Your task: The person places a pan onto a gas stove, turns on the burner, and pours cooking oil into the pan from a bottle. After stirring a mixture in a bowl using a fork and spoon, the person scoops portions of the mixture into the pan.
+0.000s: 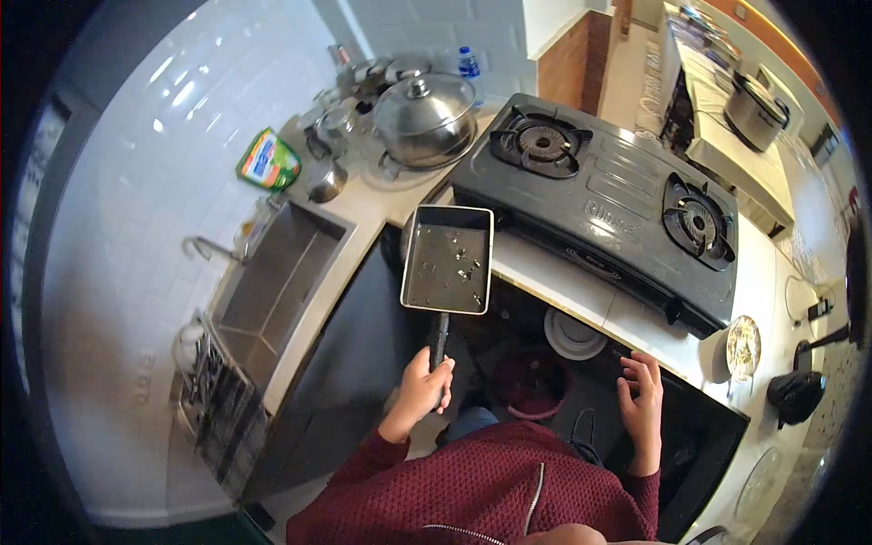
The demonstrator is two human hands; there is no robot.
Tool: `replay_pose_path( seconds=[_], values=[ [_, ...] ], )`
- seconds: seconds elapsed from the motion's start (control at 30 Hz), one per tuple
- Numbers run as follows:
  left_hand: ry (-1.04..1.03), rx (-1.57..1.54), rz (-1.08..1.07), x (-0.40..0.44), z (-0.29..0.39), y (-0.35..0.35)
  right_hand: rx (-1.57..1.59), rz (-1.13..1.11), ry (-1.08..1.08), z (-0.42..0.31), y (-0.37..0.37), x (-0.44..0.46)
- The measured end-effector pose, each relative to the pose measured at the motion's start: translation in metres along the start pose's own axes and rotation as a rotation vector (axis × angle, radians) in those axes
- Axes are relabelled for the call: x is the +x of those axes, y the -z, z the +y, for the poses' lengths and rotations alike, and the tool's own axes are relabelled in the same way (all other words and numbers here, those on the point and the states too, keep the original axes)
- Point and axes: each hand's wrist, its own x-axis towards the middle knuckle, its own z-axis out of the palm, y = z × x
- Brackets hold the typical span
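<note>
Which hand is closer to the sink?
Left hand: it grips the rectangular frying pan by its handle, right of the sink. Right hand: much farther right, near the counter edge before the gas stove.

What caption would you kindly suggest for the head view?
Left hand holding a rectangular pan by its handle near a two-burner stove, right hand by the counter.

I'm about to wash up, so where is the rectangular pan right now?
In the head view, the pan is near the middle, held by its handle in the left hand, between the sink and the stove.
</note>
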Motion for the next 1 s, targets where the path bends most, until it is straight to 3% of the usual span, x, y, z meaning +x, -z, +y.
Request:
replay_pose_path(
  seconds=[0.13,0.2,0.47,0.6,1.0],
  values=[
    [0.201,-0.423,-0.239,0.023,0.043,0.045,0.05,0.028,-0.048,-0.019,-0.025,0.0],
    [0.189,-0.469,-0.297,0.042,0.053,0.056,0.037,0.025,-0.068,-0.029,-0.035,0.002],
    [-0.033,-0.063,-0.43,0.132,0.133,0.043,0.002,0.22,-0.13,-0.044,-0.047,-0.008],
    [-0.089,-0.024,-0.562,0.192,0.161,0.013,0.006,0.279,-0.204,-0.049,-0.056,-0.022],
    [-0.027,0.033,-0.668,0.318,0.171,-0.059,-0.023,0.409,-0.285,-0.071,-0.071,-0.043]
  ],
)
